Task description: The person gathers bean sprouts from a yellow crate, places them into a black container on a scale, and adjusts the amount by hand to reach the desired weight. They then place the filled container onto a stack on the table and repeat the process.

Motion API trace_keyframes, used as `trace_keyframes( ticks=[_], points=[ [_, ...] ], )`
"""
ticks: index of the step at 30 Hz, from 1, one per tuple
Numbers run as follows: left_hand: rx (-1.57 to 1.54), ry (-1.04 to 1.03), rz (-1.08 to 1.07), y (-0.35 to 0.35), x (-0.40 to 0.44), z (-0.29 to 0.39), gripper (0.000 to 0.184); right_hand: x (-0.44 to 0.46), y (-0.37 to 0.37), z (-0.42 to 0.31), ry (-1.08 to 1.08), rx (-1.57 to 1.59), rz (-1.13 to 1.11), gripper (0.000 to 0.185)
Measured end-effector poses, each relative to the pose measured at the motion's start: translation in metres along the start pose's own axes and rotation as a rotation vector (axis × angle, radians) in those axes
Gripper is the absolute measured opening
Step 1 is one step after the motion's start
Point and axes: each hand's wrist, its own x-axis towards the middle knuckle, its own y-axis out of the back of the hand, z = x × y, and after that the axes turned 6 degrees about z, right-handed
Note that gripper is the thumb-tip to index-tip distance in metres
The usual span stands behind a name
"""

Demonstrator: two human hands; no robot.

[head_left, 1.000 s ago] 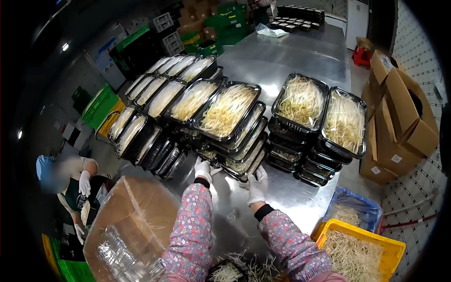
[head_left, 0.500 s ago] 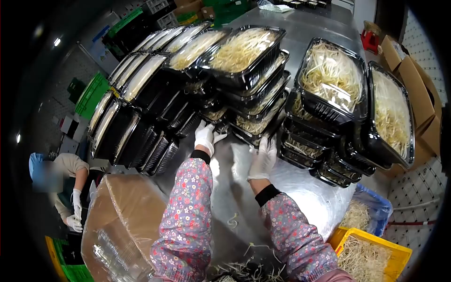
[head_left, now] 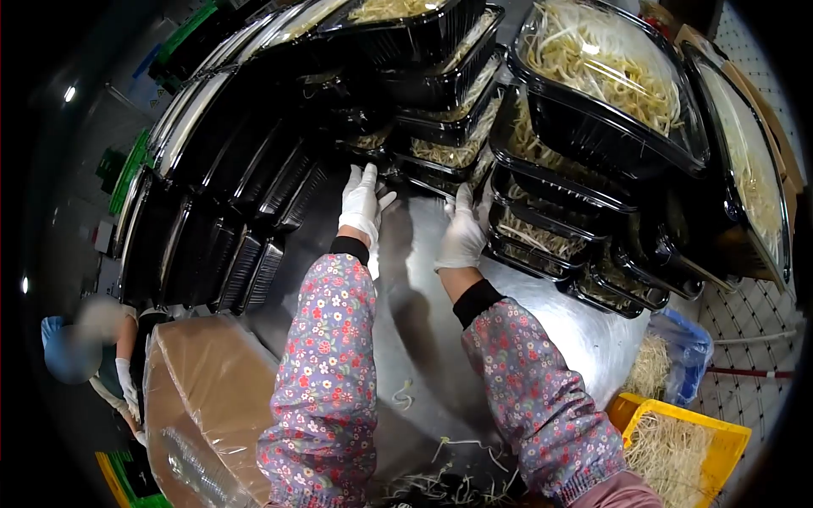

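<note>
In front of me stands a stack of black plastic trays [head_left: 450,154] filled with bean sprouts, the upper ones covered with clear film. My left hand [head_left: 362,205], in a white glove, is at the near left of the stack's base, fingers stretched and thumb apart. At the base's near right corner is my right hand [head_left: 462,235], also gloved, with its fingers extended against or right beside the lowest tray. Neither hand is wrapped round anything. Another stack, topped by a film-covered tray of bean sprouts [head_left: 597,72], rises just right of my right hand.
More black trays [head_left: 199,195] are piled on the left of the metal table [head_left: 339,296]. Loose sprouts [head_left: 453,487] lie at the near edge. A yellow crate [head_left: 735,449] and a blue crate [head_left: 696,347] hold sprouts at right. A plastic-wrapped carton [head_left: 199,381] and a co-worker [head_left: 125,372] are at left.
The view has come closer to the stacks, which look larger and higher in the frame. Both hands appear further up and slightly left, still at the base of the middle stack.
</note>
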Motion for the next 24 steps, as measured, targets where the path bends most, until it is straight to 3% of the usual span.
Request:
trace_keyframes(
  ticks=[4,7,8,10,12,14,16,17,19,20,22,24],
  points=[
    [0.073,0.033,0.061,-0.008,0.0,-0.001,0.078,0.006,-0.003,-0.003,-0.011,-0.075,0.021,0.047],
    [0.125,0.046,0.075,-0.01,-0.003,0.001,0.076,-0.005,0.005,-0.002,-0.192,0.021,-0.061,0.055],
    [0.107,-0.006,0.12,-0.014,-0.006,-0.001,0.07,-0.013,0.008,-0.007,-0.267,0.056,-0.088,0.059],
    [0.029,-0.015,0.159,-0.019,-0.019,-0.009,0.062,-0.047,0.021,-0.02,-0.2,0.064,-0.238,0.07],
    [-0.101,-0.007,0.163,-0.021,-0.035,-0.03,0.043,-0.079,0.043,-0.046,-0.264,-0.097,-0.38,0.081],
    [-0.108,-0.044,0.18,-0.034,-0.075,-0.042,0.031,-0.112,0.074,-0.083,-0.364,-0.028,-0.522,0.071],
    [-0.261,0.0,0.02,-0.049,-0.121,-0.063,0.021,-0.132,0.116,-0.131,-0.443,-0.091,-0.428,0.054],
    [-0.22,0.069,-0.009,-0.058,-0.144,-0.067,0.02,-0.129,0.148,-0.139,-0.476,-0.067,-0.435,0.055],
    [-0.194,0.272,-0.078,-0.073,-0.177,-0.082,0.024,-0.122,0.21,-0.164,-0.522,-0.035,-0.381,0.052],
    [-0.235,0.365,-0.116,-0.082,-0.202,-0.066,0.061,-0.116,0.233,-0.182,-0.537,-0.026,-0.315,0.048],
    [-0.335,0.434,-0.147,-0.099,-0.22,-0.067,0.066,-0.103,0.257,-0.22,-0.661,0.066,0.01,0.054],
    [-0.391,0.434,-0.138,-0.114,-0.22,-0.072,0.068,-0.087,0.265,-0.229,-0.4,-0.083,-0.044,0.064]
  ],
)
